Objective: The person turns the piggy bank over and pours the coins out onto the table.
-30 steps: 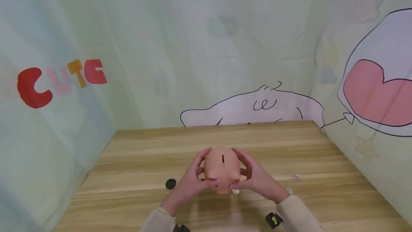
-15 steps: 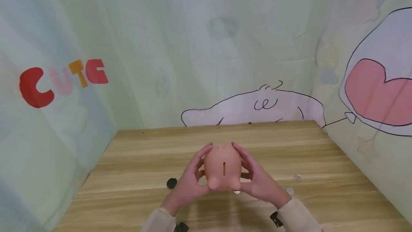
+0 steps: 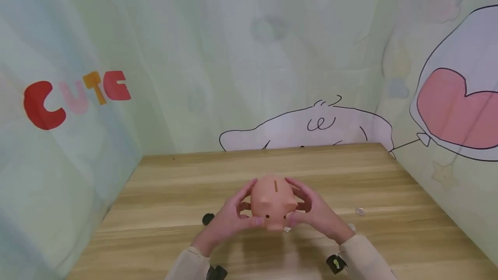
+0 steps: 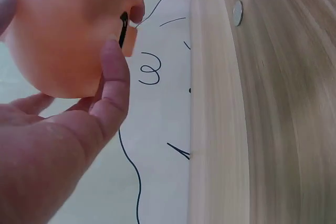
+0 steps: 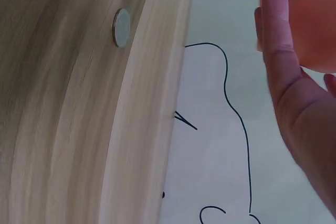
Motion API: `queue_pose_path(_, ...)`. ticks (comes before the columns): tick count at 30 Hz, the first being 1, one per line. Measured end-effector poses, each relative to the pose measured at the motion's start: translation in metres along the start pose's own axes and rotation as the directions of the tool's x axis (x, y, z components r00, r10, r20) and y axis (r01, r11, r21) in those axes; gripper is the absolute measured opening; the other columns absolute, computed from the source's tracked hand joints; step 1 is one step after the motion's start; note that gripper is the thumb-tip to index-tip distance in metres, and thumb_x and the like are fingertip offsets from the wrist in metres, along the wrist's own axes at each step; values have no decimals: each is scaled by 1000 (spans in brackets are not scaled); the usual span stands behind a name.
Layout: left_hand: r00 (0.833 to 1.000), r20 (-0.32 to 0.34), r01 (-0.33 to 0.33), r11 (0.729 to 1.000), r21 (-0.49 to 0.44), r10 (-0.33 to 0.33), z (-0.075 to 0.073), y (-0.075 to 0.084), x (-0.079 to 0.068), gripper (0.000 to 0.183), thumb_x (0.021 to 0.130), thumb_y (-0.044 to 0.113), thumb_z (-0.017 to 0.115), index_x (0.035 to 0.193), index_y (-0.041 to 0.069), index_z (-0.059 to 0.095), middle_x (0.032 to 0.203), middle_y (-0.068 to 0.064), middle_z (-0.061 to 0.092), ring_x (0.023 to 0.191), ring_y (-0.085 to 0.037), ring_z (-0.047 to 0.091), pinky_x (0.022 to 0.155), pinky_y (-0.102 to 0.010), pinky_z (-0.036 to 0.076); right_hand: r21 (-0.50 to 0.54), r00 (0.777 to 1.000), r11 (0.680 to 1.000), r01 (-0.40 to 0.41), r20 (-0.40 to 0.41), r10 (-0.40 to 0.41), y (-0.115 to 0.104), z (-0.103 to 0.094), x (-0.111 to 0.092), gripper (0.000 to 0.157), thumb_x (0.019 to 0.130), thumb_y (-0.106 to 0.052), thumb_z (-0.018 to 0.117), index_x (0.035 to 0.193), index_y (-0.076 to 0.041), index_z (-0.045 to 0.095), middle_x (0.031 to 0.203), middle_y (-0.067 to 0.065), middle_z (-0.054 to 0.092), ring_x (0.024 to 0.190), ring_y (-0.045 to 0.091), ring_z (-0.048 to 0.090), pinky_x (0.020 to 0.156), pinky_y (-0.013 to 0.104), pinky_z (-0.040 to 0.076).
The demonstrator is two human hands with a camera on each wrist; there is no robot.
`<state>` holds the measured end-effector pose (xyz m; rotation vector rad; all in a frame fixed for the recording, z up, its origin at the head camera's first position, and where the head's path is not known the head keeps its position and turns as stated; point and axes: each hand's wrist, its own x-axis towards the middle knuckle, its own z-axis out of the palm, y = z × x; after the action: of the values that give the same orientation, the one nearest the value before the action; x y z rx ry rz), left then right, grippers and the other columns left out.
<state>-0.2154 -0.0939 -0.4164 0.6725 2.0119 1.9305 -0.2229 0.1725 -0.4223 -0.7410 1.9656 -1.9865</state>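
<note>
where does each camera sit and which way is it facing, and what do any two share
Head: worn on the head, facing forward and down over the tabletop to the backdrop; sleeves, left hand and right hand show, holding the piggy bank.
Left wrist: facing past the left hand, large in view, to the piggy bank; picture turned sideways.
Right wrist: likewise sideways, past the right hand; the piggy bank is cut off.
Shared: both wrist views show the tabletop, backdrop and a coin, perhaps not the same one.
</note>
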Motion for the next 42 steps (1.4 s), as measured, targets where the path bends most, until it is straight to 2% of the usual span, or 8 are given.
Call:
queue_pose_path(4, 992, -55, 109, 994, -32, -110, 4, 0, -1, 77, 91, 28, 75, 155, 20, 33, 146, -13, 43, 104, -27, 63, 83, -40, 56, 50, 997, 995, -83, 7, 83, 5, 1, -1, 67, 100, -15, 61, 156, -9, 25, 147, 31, 35, 98, 40, 66, 72, 56, 56)
queue_pose_path(11, 961, -158, 231, 973, -5, -229, 9, 6, 3, 66, 95, 50, 63, 143, 6, 50, 112, -12, 63, 78, -21, 65, 63, -34, 55, 35, 982, 981, -189, -4, 190, 11, -2, -3, 63, 103, -22, 57, 153, 0, 26, 140, 30, 45, 98, 35, 66, 74, 53, 57)
queue_pose_path(15, 944, -169, 296, 953, 59, -283, 10, 6, 4, 68, 95, 64, 51, 123, 3, 65, 94, -8, 66, 61, -17, 60, 48, -26, 46, -49, 976, 975, -219, -15, 218, 9, -2, -1, 61, 105, -33, 52, 148, 6, 34, 108, 24, 66, 84, 36, 69, 61, 45, 59)
queue_pose_path(20, 925, -163, 364, 925, 112, -344, 9, 4, 1, 77, 94, 71, 42, 114, 3, 69, 86, -9, 68, 53, -15, 56, 44, -23, 40, -93, 962, 958, -272, 6, 274, 9, 1, 4, 57, 106, -48, 40, 125, 3, 57, 81, 16, 69, 74, 34, 70, 48, 35, 55)
queue_pose_path(27, 925, -137, 371, 919, 133, -354, 8, -3, 0, 76, 95, 71, 39, 110, 4, 70, 76, -9, 69, 49, -15, 56, 43, -23, 38, -87, 931, 927, -364, -28, 363, 13, 7, 8, 74, 102, -63, 29, 103, 1, 66, 71, 18, 69, 58, 22, 66, 48, 31, 54)
queue_pose_path(32, 925, -121, 373, 920, 120, -360, 10, -6, 0, 75, 95, 71, 38, 108, 4, 69, 75, -9, 69, 52, -16, 59, 44, -24, 39, -110, 924, 917, -382, -54, 378, 13, 7, 8, 74, 100, -66, 30, 107, -1, 65, 71, 16, 69, 56, 21, 65, 46, 29, 51)
queue_pose_path(38, 932, -98, 358, 929, 94, -349, 10, -7, 1, 77, 96, 70, 38, 115, 1, 66, 78, -11, 68, 57, -18, 60, 46, -23, 42, -144, 926, 915, -378, -55, 373, 11, 4, 7, 74, 102, -63, 30, 97, 0, 69, 73, 16, 70, 60, 21, 65, 45, 28, 50)
queue_pose_path(42, 936, -97, 347, 933, 97, -338, 10, -7, 3, 78, 96, 70, 37, 122, 1, 61, 83, -11, 67, 62, -21, 61, 47, -25, 44, -123, 931, 923, -364, -47, 361, 11, 2, 7, 66, 103, -58, 34, 110, 0, 65, 81, 15, 70, 64, 24, 67, 46, 30, 51)
